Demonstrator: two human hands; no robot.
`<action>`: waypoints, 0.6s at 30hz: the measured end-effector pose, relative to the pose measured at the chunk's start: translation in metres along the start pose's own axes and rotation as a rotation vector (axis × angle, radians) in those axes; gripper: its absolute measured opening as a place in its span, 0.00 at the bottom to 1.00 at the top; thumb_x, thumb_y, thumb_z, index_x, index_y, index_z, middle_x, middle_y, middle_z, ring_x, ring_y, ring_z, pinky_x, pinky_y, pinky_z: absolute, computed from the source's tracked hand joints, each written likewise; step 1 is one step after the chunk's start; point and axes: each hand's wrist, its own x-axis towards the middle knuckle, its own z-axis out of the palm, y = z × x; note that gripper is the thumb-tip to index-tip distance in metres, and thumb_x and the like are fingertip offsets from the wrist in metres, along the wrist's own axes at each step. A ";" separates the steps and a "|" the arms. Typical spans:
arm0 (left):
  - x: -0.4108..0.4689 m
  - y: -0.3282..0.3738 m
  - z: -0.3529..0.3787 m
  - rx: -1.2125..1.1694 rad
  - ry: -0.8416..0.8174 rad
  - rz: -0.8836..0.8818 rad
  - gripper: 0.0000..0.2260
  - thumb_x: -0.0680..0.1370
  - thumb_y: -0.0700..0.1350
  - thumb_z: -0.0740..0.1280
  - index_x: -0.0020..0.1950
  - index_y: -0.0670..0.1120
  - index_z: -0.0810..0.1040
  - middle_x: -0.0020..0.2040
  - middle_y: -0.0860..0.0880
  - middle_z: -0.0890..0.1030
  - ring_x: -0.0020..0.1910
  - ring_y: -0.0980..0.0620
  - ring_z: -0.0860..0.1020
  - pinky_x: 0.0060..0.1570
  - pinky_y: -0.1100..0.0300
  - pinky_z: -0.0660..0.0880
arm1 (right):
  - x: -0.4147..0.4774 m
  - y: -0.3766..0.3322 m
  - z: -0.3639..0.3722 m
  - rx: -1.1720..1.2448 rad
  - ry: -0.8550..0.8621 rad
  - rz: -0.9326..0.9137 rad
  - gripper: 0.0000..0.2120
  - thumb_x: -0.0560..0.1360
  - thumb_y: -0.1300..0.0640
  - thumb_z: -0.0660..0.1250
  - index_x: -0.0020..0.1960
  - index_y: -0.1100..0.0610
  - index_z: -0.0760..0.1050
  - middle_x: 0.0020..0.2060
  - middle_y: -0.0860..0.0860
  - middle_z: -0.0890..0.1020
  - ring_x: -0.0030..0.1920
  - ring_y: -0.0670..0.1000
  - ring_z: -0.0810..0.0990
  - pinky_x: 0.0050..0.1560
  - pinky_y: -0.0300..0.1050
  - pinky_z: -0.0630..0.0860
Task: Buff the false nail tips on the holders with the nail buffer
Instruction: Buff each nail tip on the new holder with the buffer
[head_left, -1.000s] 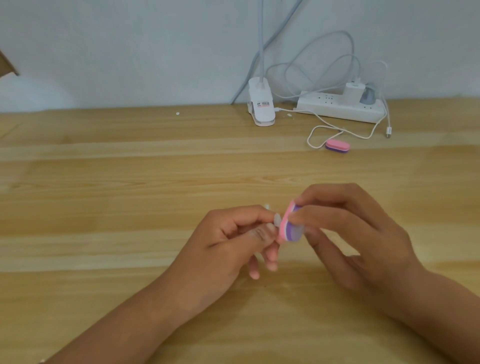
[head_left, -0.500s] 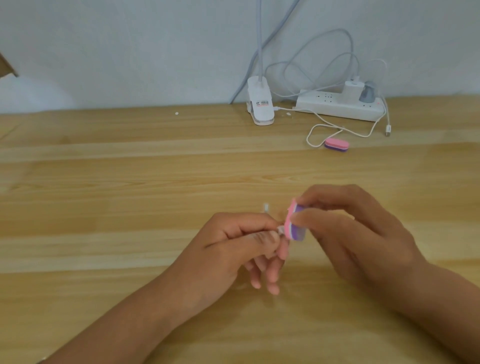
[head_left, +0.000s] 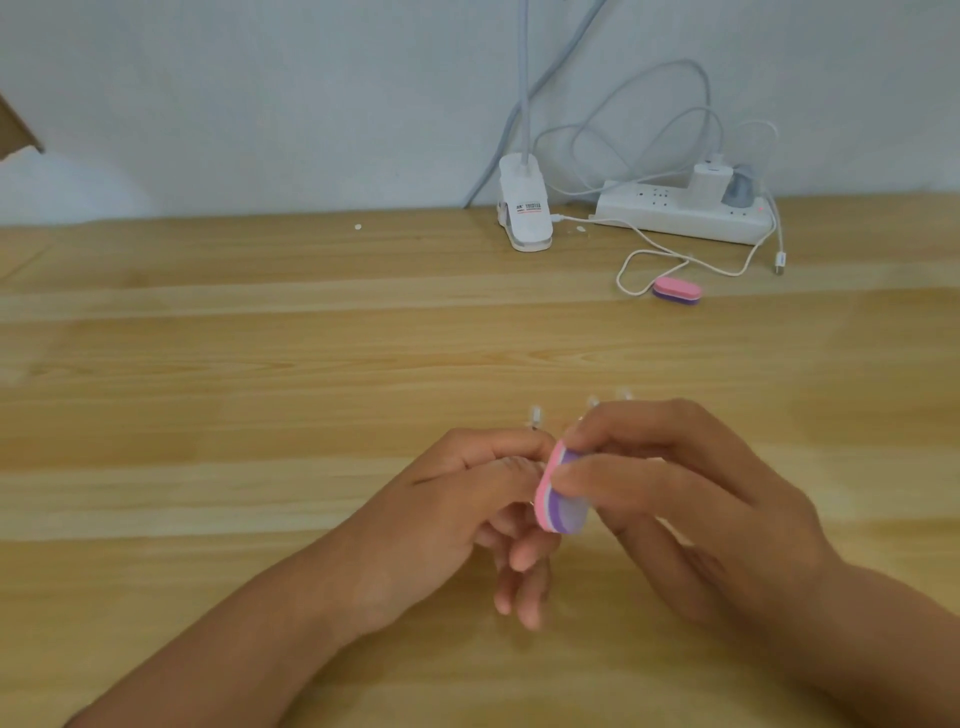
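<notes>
Obs.: the nail buffer (head_left: 563, 493), with its pink edge and purple face, is being held just above the near middle of the tabletop (head_left: 260, 364), between both hands. The grip of the right hand (head_left: 691, 509) is pinching it, thumb lying on the purple face and forefinger curling over the top end. The grip of the left hand (head_left: 447, 499) is pressing thumb and forefinger together on something small against the pink side, the other fingers hanging loose. The nail tip is hiding behind the buffer, so its presence there is being inferred. Change over the last second: the buffer is now sitting lower and showing more of its face, covering the tip that was showing beside it. Reading: a buffing stroke is probably running across this tip, so work is continuing. A few clear holders (head_left: 535, 417) are poking up just behind the hands. Far back, a spare buffer (head_left: 677, 290) is lying beside a white cable (head_left: 631, 270), near the power strip (head_left: 680, 213) and lamp clip (head_left: 524, 213).
</notes>
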 end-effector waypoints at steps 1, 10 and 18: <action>0.000 0.000 0.000 0.013 -0.011 -0.016 0.10 0.77 0.42 0.56 0.42 0.39 0.73 0.27 0.48 0.68 0.24 0.48 0.75 0.28 0.58 0.68 | -0.005 0.011 -0.001 -0.036 -0.033 -0.080 0.09 0.80 0.43 0.64 0.49 0.43 0.81 0.46 0.34 0.83 0.49 0.36 0.82 0.50 0.27 0.75; 0.001 0.003 -0.001 0.048 -0.008 -0.018 0.12 0.79 0.45 0.56 0.42 0.38 0.70 0.31 0.47 0.61 0.25 0.50 0.68 0.30 0.57 0.71 | 0.001 0.026 -0.003 -0.215 0.056 -0.241 0.16 0.78 0.69 0.62 0.61 0.56 0.79 0.54 0.55 0.80 0.54 0.52 0.80 0.56 0.43 0.75; 0.003 0.000 0.002 0.029 0.046 -0.002 0.12 0.78 0.46 0.57 0.42 0.38 0.72 0.29 0.53 0.64 0.26 0.52 0.66 0.29 0.58 0.71 | 0.003 0.029 -0.009 -0.213 0.014 -0.276 0.17 0.76 0.72 0.65 0.61 0.57 0.77 0.54 0.56 0.81 0.52 0.52 0.80 0.55 0.41 0.75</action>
